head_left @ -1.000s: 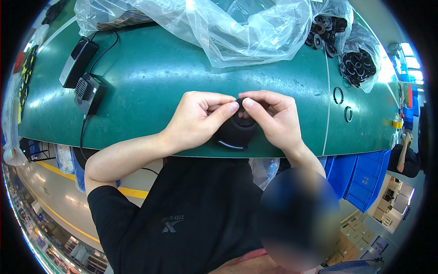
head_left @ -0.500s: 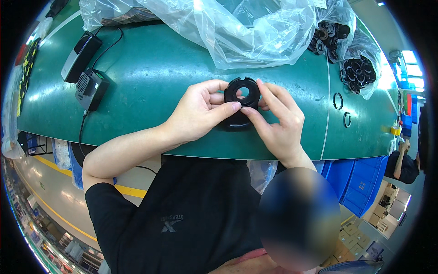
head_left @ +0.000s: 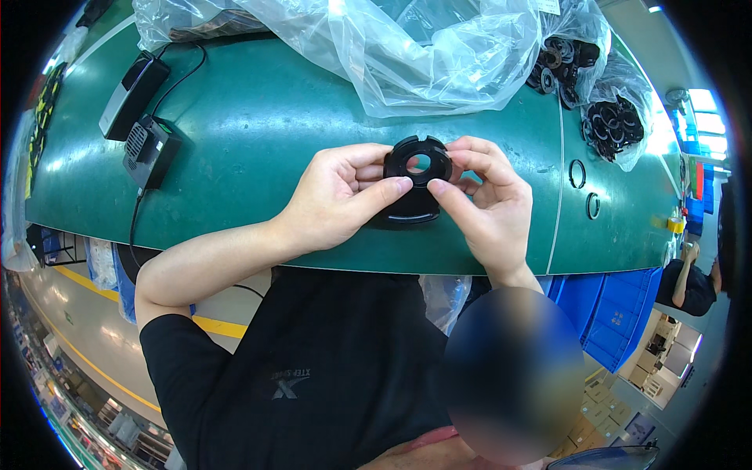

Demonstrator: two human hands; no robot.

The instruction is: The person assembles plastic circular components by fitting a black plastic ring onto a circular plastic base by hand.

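Note:
Between my hands is a black round part (head_left: 398,168) with a hole through its middle and notches in its rim. A wider black curved piece (head_left: 411,211) shows just below it; whether the two are joined I cannot tell. My left hand (head_left: 345,188) grips the part's left side, thumb on the near face and fingers behind. On its right side my right hand (head_left: 489,196) holds it, with the thumb at the lower edge and the fingers at the upper right rim. Two thin black rings, an upper ring (head_left: 577,174) and a lower ring (head_left: 593,206), lie to the right.
The green table (head_left: 258,141) bears a clear plastic bag (head_left: 439,70) at the back. Bags of black rings (head_left: 615,129) stand at the far right. A black box-shaped device (head_left: 153,153) with a cable sits left. Blue crates (head_left: 619,317) are below the right edge.
The round part has tipped and turned slightly between my hands. My right fingers have shifted along its rim, and the right thumb has moved a little to the right.

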